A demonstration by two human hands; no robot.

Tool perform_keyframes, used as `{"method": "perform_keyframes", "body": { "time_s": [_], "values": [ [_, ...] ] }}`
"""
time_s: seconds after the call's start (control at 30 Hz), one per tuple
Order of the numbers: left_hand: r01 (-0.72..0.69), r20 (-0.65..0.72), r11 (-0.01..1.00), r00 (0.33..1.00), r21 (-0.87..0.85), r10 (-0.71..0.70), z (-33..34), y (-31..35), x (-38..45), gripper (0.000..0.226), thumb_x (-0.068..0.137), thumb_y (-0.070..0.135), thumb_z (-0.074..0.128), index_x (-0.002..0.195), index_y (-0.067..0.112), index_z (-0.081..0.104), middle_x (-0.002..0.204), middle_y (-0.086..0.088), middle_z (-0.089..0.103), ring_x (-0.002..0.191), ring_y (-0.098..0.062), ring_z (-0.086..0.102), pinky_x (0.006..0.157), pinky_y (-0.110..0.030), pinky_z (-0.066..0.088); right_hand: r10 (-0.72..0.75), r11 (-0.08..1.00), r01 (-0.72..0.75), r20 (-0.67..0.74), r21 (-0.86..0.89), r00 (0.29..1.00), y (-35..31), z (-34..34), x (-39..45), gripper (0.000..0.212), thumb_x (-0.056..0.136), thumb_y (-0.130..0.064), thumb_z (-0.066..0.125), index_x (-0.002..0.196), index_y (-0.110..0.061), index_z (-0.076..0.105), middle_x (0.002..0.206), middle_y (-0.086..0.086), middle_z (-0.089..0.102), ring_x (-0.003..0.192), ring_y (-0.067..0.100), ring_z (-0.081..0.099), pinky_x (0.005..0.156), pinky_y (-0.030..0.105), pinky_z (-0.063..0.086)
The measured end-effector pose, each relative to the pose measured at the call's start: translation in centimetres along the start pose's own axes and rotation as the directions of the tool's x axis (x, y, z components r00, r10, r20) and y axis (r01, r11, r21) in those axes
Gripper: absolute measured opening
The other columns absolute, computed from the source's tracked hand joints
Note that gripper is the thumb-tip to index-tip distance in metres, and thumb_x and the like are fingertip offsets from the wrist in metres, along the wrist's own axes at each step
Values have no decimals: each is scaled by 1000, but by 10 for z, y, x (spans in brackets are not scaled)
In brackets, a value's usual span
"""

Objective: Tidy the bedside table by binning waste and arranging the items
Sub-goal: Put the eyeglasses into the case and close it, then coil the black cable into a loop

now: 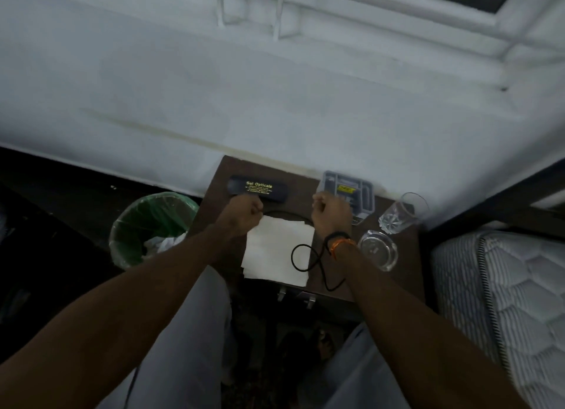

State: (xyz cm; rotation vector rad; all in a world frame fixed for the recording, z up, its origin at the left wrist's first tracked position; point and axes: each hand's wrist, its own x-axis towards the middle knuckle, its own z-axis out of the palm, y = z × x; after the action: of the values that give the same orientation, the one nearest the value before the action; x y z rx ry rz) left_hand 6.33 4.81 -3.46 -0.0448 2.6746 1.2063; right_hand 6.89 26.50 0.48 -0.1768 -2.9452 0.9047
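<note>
L hand point(248, 207) + R hand point(328, 208) — both clenched on black cable point(301, 257) | slack loops over tissue point(276, 249), near desk point(406, 255) edge | coil evenly — don't drag tissue.

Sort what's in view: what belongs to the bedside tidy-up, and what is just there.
Job: black cord held by left hand and right hand; white paper; spectacle case; plastic box; glass; ashtray; bin.
Just there: mattress; wall.
</note>
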Motion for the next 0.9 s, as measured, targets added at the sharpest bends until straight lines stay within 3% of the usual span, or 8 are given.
{"method": "perform_keyframes", "body": {
  "time_s": [0.07, 0.2, 0.3, 0.43, 0.6, 0.73, 0.8, 0.9],
  "values": [
    [-22, 63, 997, 998, 68, 17, 10, 9, 0, 15, 88, 8, 64, 101, 1, 67, 107, -22, 67, 101, -36, 63, 90, -39, 52, 21, 994, -23, -14, -106, 1000, 19, -11, -13, 16, 92, -13, 48, 85, -16, 62, 89, 14, 70, 86, 36, 65, 68, 36, 47],
    [-40, 62, 983, 998, 178, 30, 30, 8, 2, 42, 87, 22, 69, 123, 1, 62, 124, -20, 58, 117, -34, 53, 100, -36, 40, 78, 975, -68, 42, -212, 996, 53, -23, -36, 22, 92, -14, 52, 103, -14, 71, 104, 14, 72, 100, 38, 64, 78, 40, 49],
    [29, -29, 983, 999, 179, -24, 42, 7, 5, 37, 85, 19, 70, 117, 1, 64, 126, -21, 55, 117, -36, 52, 99, -37, 41, 113, 968, -91, 85, -233, 990, 67, -23, -45, 39, 83, -12, 57, 118, -23, 69, 117, 8, 70, 110, 33, 63, 90, 40, 49],
    [58, -65, 964, 997, 258, -42, 49, 9, 6, 31, 85, 15, 64, 112, 3, 56, 125, -20, 47, 110, -39, 53, 94, -45, 49, 53, 967, -27, 97, -252, 994, 74, -17, -47, 39, 89, -15, 53, 126, -20, 64, 126, 7, 66, 115, 32, 60, 98, 40, 43],
    [127, -88, 927, 991, 353, -102, 47, 11, 13, 39, 83, 15, 64, 118, 1, 53, 128, -21, 46, 118, -41, 48, 98, -48, 45, -70, 975, 77, 42, -210, 997, 66, -9, -44, 33, 94, -12, 51, 123, -13, 66, 122, 11, 67, 112, 34, 62, 94, 39, 47],
    [89, -151, 918, 988, 386, -32, 39, 18, 14, 32, 83, 17, 63, 112, 5, 58, 123, -19, 54, 115, -40, 50, 98, -48, 41, -150, 971, 139, -44, -194, 988, 52, -8, -41, 28, 90, -7, 54, 113, -10, 70, 111, 13, 70, 98, 37, 67, 81, 42, 53],
    [16, -143, 949, 989, 314, 30, 31, 27, 12, 17, 87, 16, 59, 104, 11, 58, 112, -15, 61, 109, -38, 55, 94, -47, 43, -214, 959, 197, -67, -206, 974, 43, -12, -39, 28, 88, -6, 56, 112, -10, 70, 108, 13, 70, 90, 38, 68, 73, 42, 55],
    [-136, -82, 982, 986, 134, 147, 22, 34, 11, 3, 90, 16, 51, 89, 17, 49, 87, -8, 62, 84, -31, 60, 82, -50, 50, -329, 922, 308, -56, -233, 943, 26, -21, -33, 31, 89, -9, 58, 119, -13, 66, 113, 10, 68, 88, 36, 68, 69, 41, 57]
  ]
}}
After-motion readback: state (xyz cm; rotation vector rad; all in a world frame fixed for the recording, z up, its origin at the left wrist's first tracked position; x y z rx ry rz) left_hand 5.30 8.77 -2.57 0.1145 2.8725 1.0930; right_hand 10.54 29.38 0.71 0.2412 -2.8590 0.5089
